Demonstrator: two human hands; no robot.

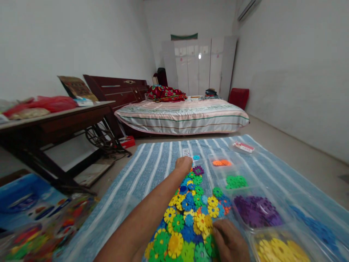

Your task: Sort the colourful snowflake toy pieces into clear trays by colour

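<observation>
A heap of colourful plastic gear-shaped pieces (188,214), mostly yellow, green and blue, spreads over the striped cloth. At its far end my left hand (184,163) is closed, its fingertips hidden from me. Just right of that hand lie a light blue piece (196,157) and a purple piece (198,170). My right hand (230,241) rests at the near right edge of the heap, fingers curled beside yellow and green pieces; what it may hold is hidden. Clear boxes to the right hold pieces by colour: orange (221,162), green (236,181), purple (257,211) and yellow (282,250).
Blue pieces (317,225) lie in another clear box at far right. A red-and-white small box (243,147) sits near the cloth's (152,160) far right corner. Bagged toys (54,229) stand on the floor at left, below a sewing-machine table (57,116). A bed (180,116) is beyond.
</observation>
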